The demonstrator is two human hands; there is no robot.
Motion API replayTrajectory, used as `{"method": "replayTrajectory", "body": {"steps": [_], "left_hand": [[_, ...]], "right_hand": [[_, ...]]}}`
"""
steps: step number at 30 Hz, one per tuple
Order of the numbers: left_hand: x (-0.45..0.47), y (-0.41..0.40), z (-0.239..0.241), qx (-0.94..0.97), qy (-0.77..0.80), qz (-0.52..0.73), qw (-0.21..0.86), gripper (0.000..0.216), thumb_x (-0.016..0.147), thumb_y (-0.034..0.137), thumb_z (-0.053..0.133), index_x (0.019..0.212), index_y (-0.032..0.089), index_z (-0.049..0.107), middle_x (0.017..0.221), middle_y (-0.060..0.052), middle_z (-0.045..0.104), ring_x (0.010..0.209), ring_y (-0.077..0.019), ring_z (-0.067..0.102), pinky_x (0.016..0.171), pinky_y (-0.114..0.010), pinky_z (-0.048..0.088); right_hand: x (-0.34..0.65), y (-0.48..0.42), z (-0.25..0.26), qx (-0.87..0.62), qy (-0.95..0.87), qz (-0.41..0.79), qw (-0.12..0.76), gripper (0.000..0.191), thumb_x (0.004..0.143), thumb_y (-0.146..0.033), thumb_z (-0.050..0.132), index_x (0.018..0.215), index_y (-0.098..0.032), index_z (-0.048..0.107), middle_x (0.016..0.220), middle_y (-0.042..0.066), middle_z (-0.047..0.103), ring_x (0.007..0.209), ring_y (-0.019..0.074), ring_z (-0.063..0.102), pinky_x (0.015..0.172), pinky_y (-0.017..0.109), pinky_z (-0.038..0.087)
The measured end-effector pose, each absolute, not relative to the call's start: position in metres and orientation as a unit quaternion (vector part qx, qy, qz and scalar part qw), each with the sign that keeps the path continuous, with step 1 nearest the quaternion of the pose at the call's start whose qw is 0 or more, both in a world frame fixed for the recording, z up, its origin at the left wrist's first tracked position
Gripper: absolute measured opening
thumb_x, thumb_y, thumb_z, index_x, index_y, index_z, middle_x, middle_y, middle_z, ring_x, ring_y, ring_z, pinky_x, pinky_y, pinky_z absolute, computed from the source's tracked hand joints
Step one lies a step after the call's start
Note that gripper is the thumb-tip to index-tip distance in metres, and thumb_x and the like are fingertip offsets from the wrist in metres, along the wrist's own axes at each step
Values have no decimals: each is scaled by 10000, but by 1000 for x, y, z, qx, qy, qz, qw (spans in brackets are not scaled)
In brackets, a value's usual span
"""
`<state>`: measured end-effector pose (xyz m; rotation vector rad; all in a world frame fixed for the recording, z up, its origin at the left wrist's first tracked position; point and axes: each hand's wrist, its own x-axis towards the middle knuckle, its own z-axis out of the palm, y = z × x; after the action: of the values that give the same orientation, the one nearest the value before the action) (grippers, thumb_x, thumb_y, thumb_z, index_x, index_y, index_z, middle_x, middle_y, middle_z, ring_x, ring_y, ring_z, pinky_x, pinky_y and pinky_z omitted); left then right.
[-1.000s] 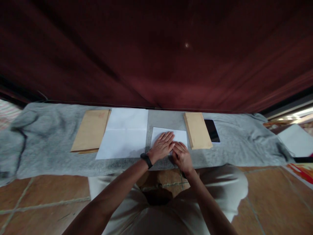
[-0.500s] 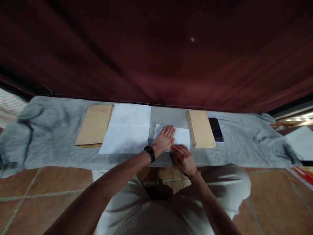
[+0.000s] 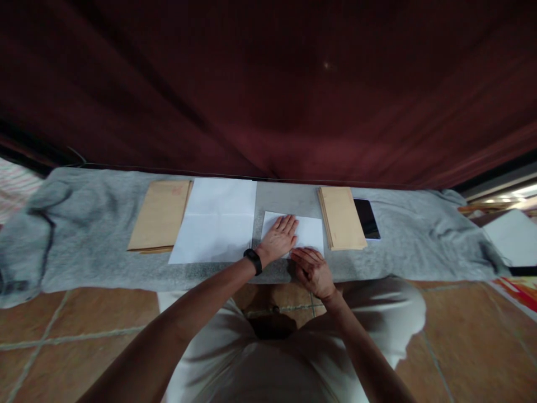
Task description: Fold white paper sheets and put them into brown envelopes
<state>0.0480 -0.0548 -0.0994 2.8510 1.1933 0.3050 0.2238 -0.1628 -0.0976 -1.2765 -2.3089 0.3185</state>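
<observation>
A white sheet of paper (image 3: 310,228), which looks folded, lies on the grey cloth in front of me. My left hand (image 3: 280,237) rests flat across its left part, palm down with the fingers stretched out. At the near edge of the same sheet is my right hand (image 3: 312,270), its fingers close together and bent over that edge; the thumb side is in shadow. To the left of my left hand lies a larger white sheet (image 3: 218,235) with a crease across it.
Brown envelopes lie in a left stack (image 3: 161,215) and a right stack (image 3: 343,218). A dark phone (image 3: 367,218) sits beside the right stack. Grey cloth (image 3: 423,240) covers the long surface. A dark red curtain-like cloth (image 3: 268,112) rises behind it.
The view has shifted slightly. Both hands stay in nearly the same place on the folded sheet, and the papers and envelopes have not visibly moved.
</observation>
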Motion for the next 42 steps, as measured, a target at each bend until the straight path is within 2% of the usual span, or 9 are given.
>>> {"method": "replayTrajectory", "body": {"steps": [9,14,19,25,32,35,37,42], "left_hand": [[35,-64,-99,910,389,132,52,498,1043,292,343,1499,131,461,1597,-110,438,1498,-219,372,1259,-433,268],[25,-76,-97,901,408,138,47,500,1041,328,369,1503,166,470,1612,-82,418,1509,-241,352,1265,-460,260],[23,-83,-97,866,476,149,45,561,1035,377,386,1524,106,430,1614,-129,397,1520,-270,327,1257,-477,284],[21,-106,-94,834,530,149,39,558,1037,301,350,1527,38,395,1609,-190,382,1528,-286,307,1248,-483,312],[22,-137,-89,897,421,133,41,507,1044,373,412,1508,176,460,1616,-90,407,1528,-254,311,1272,-484,273],[22,-138,-89,905,404,124,43,487,1046,381,410,1489,195,492,1595,-78,440,1515,-252,340,1270,-491,270],[23,-138,-88,905,404,125,44,481,1044,380,412,1473,189,514,1570,-88,475,1508,-257,354,1267,-499,274],[24,-136,-87,904,404,131,48,475,1041,381,405,1458,194,534,1552,-92,497,1495,-260,380,1263,-510,282]], "right_hand": [[223,-161,-92,-453,-839,135,269,363,925,-219,559,1264,-233,688,1328,68,697,1226,236,618,1089,481,470],[223,-160,-92,-467,-824,144,286,318,950,-232,542,1220,-234,711,1295,55,716,1211,234,624,1082,482,469],[223,-160,-89,-469,-821,159,285,313,960,-230,528,1211,-240,716,1298,53,714,1192,232,635,1064,474,480],[222,-159,-86,-472,-821,160,281,309,966,-228,534,1213,-252,718,1286,60,719,1170,227,647,1050,471,491],[224,-151,-89,-535,-736,214,354,342,1044,-281,416,1157,-255,737,1169,46,761,1130,194,684,1034,414,531],[218,-138,-89,-563,-710,202,372,370,1048,-277,395,1240,-255,710,1235,57,736,1193,195,659,1077,404,519],[211,-126,-88,-571,-718,173,359,383,1044,-276,401,1316,-258,670,1349,65,679,1290,208,601,1132,429,479],[195,-96,-97,-634,-728,72,251,471,1040,-303,434,1480,-155,513,1561,154,472,1491,288,379,1221,534,339]]}}
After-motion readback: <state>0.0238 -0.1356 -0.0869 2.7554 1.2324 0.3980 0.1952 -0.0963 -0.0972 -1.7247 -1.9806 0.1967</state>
